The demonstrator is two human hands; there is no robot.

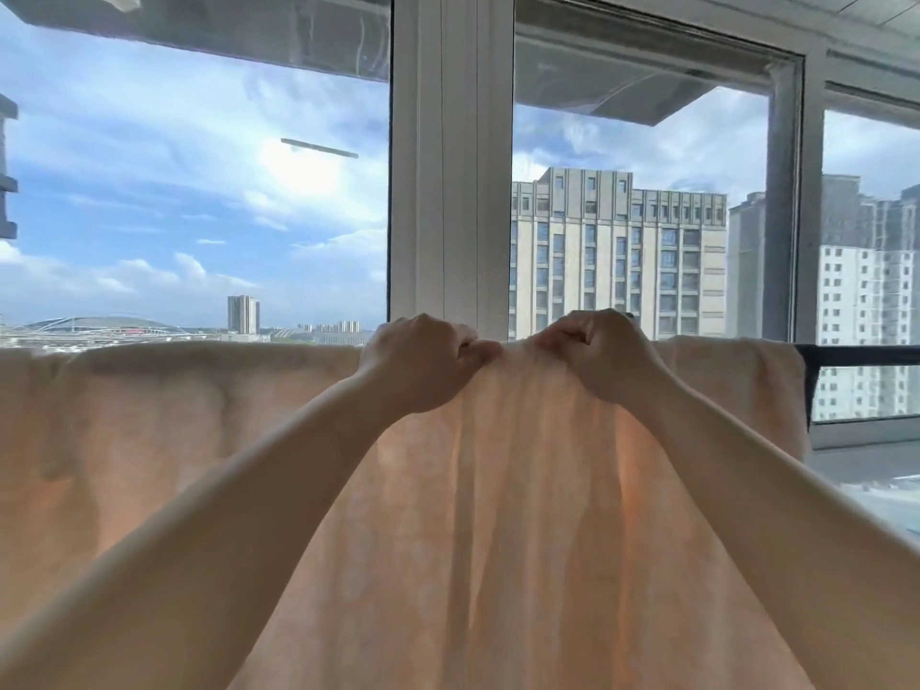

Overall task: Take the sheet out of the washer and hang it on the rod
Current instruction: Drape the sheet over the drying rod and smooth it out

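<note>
Up at the top edge, dead centre of the view, both hands are bunched onto the sheet [522, 490]; left hand [423, 366] and right hand [597, 356] sit nearly knuckle to knuckle, each with fingers curled and pinching a fold of the peach fabric right where it goes over the rod [866, 355]. So the sheet is already draped, running long-ways left to right across the whole scene, parallel to the window frame [448, 166] behind it; near flap hangs down toward the camera between the forearms. Both hands look about equally close to the fold, neither clearly nearer; my guess is the next bit is spreading or tugging it sideways along that left-right line, since the cloth is gathered into ridges under the hands while the left stretch lies flatter.

Stuff I can't make out: the rod itself is covered by the cloth except a dark bare stretch at far right; fingertips are tucked behind the fold; the far flap and the bottom hem are out of sight; no washer anywhere in view.
</note>
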